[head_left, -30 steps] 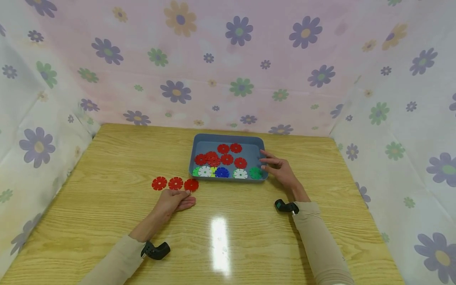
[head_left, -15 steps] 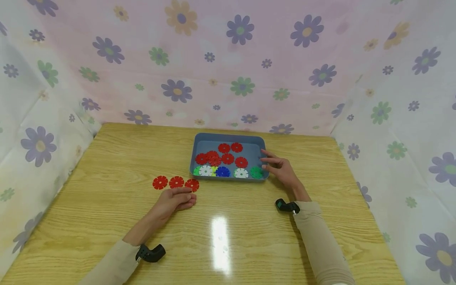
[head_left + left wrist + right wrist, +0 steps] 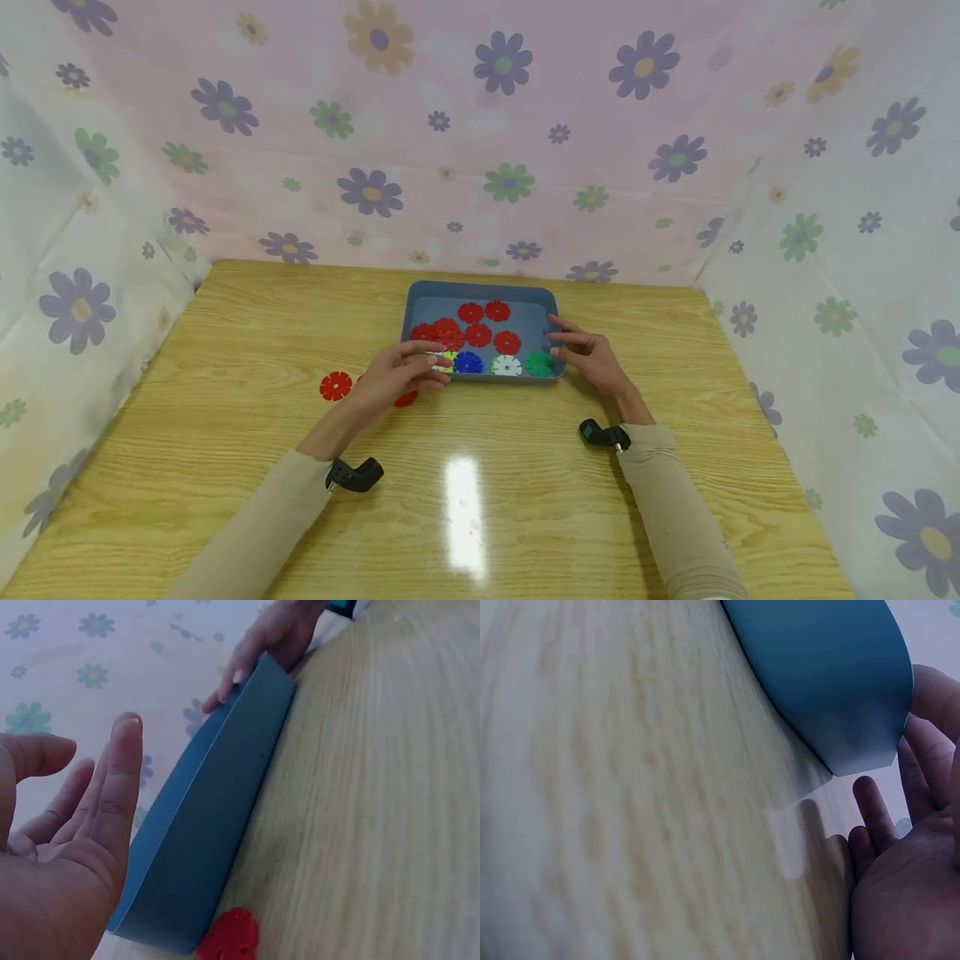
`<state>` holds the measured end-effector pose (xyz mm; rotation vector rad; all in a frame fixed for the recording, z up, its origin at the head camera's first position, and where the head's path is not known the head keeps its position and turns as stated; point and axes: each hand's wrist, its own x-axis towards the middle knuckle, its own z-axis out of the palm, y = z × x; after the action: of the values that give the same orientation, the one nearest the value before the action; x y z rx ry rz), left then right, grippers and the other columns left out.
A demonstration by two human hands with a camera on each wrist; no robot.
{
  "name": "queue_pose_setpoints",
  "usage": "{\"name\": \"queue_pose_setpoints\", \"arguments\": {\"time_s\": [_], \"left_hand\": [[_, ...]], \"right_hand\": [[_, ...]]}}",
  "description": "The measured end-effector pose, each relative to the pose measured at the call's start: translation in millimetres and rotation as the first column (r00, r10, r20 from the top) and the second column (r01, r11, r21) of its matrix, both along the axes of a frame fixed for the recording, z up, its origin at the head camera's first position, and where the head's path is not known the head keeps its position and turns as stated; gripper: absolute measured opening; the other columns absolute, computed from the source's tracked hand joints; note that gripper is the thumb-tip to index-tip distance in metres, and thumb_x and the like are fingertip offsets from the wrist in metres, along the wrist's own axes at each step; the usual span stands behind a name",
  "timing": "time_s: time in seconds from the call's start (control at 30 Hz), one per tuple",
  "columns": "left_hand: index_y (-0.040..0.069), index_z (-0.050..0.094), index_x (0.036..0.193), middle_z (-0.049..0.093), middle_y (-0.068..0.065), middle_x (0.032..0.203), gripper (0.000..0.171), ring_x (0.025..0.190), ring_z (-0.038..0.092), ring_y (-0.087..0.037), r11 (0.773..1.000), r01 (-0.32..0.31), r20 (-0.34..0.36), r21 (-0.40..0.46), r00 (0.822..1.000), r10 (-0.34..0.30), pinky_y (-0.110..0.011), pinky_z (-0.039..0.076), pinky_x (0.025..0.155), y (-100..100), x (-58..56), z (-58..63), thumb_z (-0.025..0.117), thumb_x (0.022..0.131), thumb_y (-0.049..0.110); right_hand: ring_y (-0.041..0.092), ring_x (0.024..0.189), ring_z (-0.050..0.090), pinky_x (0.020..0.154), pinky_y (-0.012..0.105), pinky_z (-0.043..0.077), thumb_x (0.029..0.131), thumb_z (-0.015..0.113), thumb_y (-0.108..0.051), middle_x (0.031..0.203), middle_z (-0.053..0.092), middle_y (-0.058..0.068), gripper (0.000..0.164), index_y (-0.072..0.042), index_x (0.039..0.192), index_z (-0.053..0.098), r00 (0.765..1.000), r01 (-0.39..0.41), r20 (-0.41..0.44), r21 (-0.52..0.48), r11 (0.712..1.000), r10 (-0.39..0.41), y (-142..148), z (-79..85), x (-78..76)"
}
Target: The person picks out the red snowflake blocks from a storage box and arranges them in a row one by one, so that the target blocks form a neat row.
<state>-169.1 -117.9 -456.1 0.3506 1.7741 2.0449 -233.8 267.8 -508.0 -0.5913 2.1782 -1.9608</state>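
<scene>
My left hand hovers at the front left edge of a blue-grey tray, thumb and fingers apart with nothing between them. In the left wrist view its fingers are nearly straight beside the tray wall. The right hand touches the tray's right rim with its fingertips, fingers spread. Inside the tray lie several red notched plastic discs, with white, blue and green discs along the front. Left of the tray, a red notched disc lies on the table; another red disc shows below my left hand.
The wooden table runs up to a flowered cloth backdrop behind and on both sides. A black wrist camera sits at my left cuff, and another black wrist camera at the right cuff.
My left hand has left the row of red discs and moved right and forward to the tray's front left. It now covers most of the middle disc. The right hand stays at the rim.
</scene>
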Motion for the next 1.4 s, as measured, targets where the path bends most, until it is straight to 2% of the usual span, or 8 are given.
{"name": "queue_pose_setpoints", "arguments": {"time_s": [0.2, 0.47, 0.57, 0.63, 0.7, 0.77, 1.23, 1.4], "left_hand": [[-0.013, 0.049, 0.140, 0.054, -0.037, 0.138, 0.041, 0.119, 0.059, -0.050, 1.000, -0.001, -0.094, -0.006, 0.996, 0.000, -0.035, 0.057, 0.095, 20.6, -26.2, -5.7, 0.053, 0.107, 0.010], [-0.007, 0.052, 0.142, 0.056, -0.029, 0.140, 0.040, 0.116, 0.061, -0.046, 0.988, -0.121, -0.104, -0.100, 0.988, 0.111, -0.044, 0.057, 0.096, 44.7, -53.4, -4.4, 0.055, 0.105, 0.008], [-0.004, 0.059, 0.137, 0.061, -0.025, 0.135, 0.037, 0.107, 0.065, -0.042, 0.943, -0.222, -0.205, -0.248, 0.963, 0.173, -0.043, 0.059, 0.084, 46.8, -60.5, -7.8, 0.060, 0.102, 0.006], [-0.004, 0.063, 0.132, 0.064, -0.023, 0.129, 0.034, 0.103, 0.066, -0.037, 0.889, -0.289, -0.269, -0.354, 0.942, 0.199, -0.040, 0.058, 0.080, 46.2, -64.3, -13.9, 0.063, 0.099, 0.006], [-0.005, 0.066, 0.127, 0.066, -0.022, 0.124, 0.032, 0.102, 0.066, -0.035, 0.839, -0.338, -0.301, -0.427, 0.928, 0.221, -0.040, 0.057, 0.081, 44.9, -65.6, -18.8, 0.067, 0.096, 0.006], [-0.006, 0.066, 0.124, 0.067, -0.022, 0.119, 0.032, 0.103, 0.065, -0.035, 0.814, -0.359, -0.306, -0.456, 0.922, 0.236, -0.042, 0.057, 0.087, 43.9, -66.1, -22.7, 0.071, 0.094, 0.005], [-0.006, 0.073, 0.111, 0.072, -0.020, 0.097, 0.025, 0.088, 0.069, -0.031, 0.812, -0.367, -0.297, -0.453, 0.921, 0.250, -0.037, 0.059, 0.079, 48.2, -65.6, -23.1, 0.078, 0.089, 0.003], [-0.007, 0.072, 0.117, 0.072, -0.022, 0.107, 0.028, 0.097, 0.067, -0.033, 0.793, -0.354, -0.323, -0.496, 0.923, 0.210, -0.042, 0.057, 0.086, 48.3, -68.3, -24.3, 0.074, 0.094, 0.009]], "right_hand": [[0.030, 0.155, 0.024, 0.108, 0.016, 0.041, 0.097, 0.063, 0.004, 0.160, 0.035, 0.027, 0.037, 0.024, 0.128, 0.055, 1.000, -0.007, -0.017, 0.008, 1.000, 0.007, -0.3, -0.6, -0.4], [0.032, 0.154, 0.024, 0.107, 0.017, 0.043, 0.097, 0.065, 0.002, 0.159, 0.035, 0.027, 0.038, 0.022, 0.128, 0.056, 1.000, -0.002, -0.011, -0.003, 1.000, 0.002, -1.3, 1.3, 0.0], [0.031, 0.154, 0.025, 0.108, 0.017, 0.042, 0.097, 0.065, 0.003, 0.159, 0.036, 0.027, 0.037, 0.023, 0.127, 0.056, 1.000, -0.005, -0.018, 0.005, 1.000, 0.005, -1.8, 0.6, -0.1], [0.029, 0.154, 0.026, 0.107, 0.017, 0.043, 0.097, 0.064, 0.004, 0.159, 0.036, 0.027, 0.036, 0.022, 0.127, 0.057, 1.000, -0.004, -0.017, 0.006, 1.000, 0.004, -1.9, 0.1, 0.1], [0.027, 0.153, 0.029, 0.106, 0.017, 0.045, 0.097, 0.064, 0.004, 0.159, 0.036, 0.027, 0.036, 0.022, 0.127, 0.057, 1.000, -0.005, -0.019, 0.008, 1.000, 0.006, -2.0, -0.2, 0.5], [0.024, 0.152, 0.031, 0.104, 0.018, 0.046, 0.097, 0.064, 0.004, 0.159, 0.037, 0.026, 0.036, 0.022, 0.127, 0.057, 1.000, -0.006, -0.018, 0.011, 1.000, 0.006, -1.9, -0.6, 0.8], [0.029, 0.154, 0.027, 0.109, 0.018, 0.042, 0.097, 0.065, 0.002, 0.159, 0.037, 0.025, 0.037, 0.022, 0.127, 0.057, 1.000, 0.000, -0.010, -0.008, 1.000, 0.000, -0.2, -1.4, 0.1], [0.029, 0.154, 0.026, 0.110, 0.018, 0.041, 0.097, 0.065, 0.001, 0.160, 0.037, 0.024, 0.038, 0.022, 0.127, 0.057, 1.000, 0.002, -0.001, -0.012, 1.000, -0.002, 0.3, -0.8, -0.6]]}}
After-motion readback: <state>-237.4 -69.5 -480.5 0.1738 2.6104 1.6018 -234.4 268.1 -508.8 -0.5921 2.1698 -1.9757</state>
